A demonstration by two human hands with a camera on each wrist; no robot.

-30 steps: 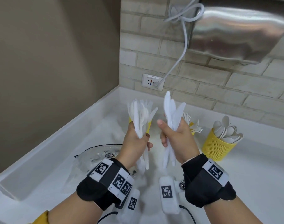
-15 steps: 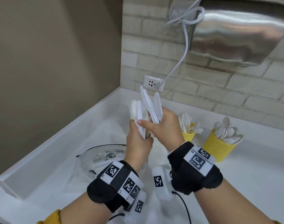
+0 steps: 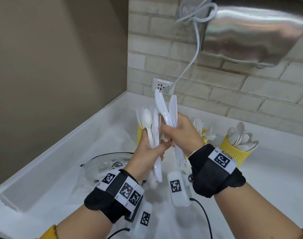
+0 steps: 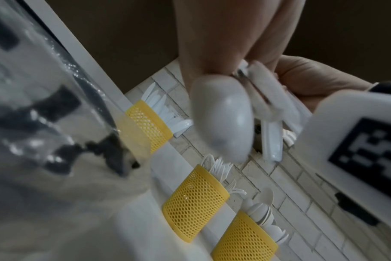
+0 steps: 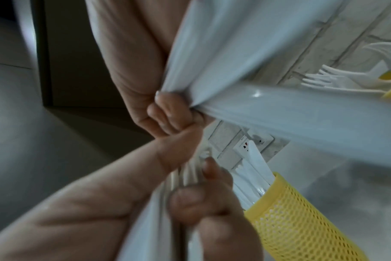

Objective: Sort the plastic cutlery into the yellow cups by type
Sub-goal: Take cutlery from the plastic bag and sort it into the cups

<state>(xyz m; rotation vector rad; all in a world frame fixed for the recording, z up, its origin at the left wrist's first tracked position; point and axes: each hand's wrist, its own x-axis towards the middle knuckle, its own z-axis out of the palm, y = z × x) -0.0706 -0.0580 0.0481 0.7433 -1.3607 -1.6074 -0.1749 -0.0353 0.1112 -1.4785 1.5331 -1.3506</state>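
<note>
Bare white countertop open at 3–5 o'clock of the hands. Three yellow mesh plastic cups line the brick back wall at 12–2. Crumpled clear plastic bag blocks 9 o'clock. Steel wall-mounted dryer and its dangling grey cord overhang at 12–1.

Steel hand dryer on brick wall, cord plugged into outlet; clear plastic bag on counter.
</note>
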